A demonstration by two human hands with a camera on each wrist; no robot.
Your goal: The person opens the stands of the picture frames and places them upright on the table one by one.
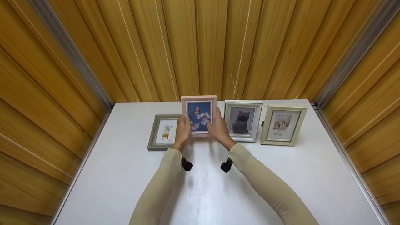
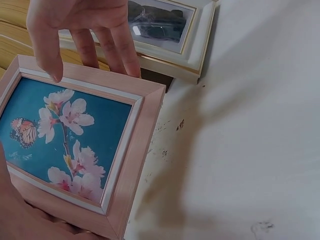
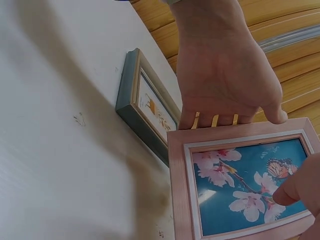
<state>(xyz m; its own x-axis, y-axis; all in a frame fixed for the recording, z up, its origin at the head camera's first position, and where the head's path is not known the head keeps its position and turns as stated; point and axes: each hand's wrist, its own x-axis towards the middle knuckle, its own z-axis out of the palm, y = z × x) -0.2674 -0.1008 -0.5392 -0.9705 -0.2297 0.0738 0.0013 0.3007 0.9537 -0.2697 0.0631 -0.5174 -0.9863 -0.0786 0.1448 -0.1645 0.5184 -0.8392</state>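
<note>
Between both hands is a pink picture frame (image 1: pixel 200 113), its picture a butterfly and pale blossoms on blue. My left hand (image 1: pixel 183 130) grips its left side and my right hand (image 1: pixel 219 127) its right side. The right wrist view shows the left hand's (image 3: pixel 220 65) fingers passing behind the frame. The right thumb lies over the front, on the glass. In the left wrist view, the right hand's (image 2: pixel 82 22) fingers reach behind the far edge. The frame is held up over the table, with shadows below.
A grey-green frame (image 1: pixel 164 132) with a plant drawing is at left, partly hidden by the left hand. Right of the pink frame are a white frame (image 1: pixel 243 121) with a grey cat and a cream frame (image 1: pixel 282 125). The white table (image 1: pixel 103 187) meets wood-panelled walls (image 1: pixel 209 47).
</note>
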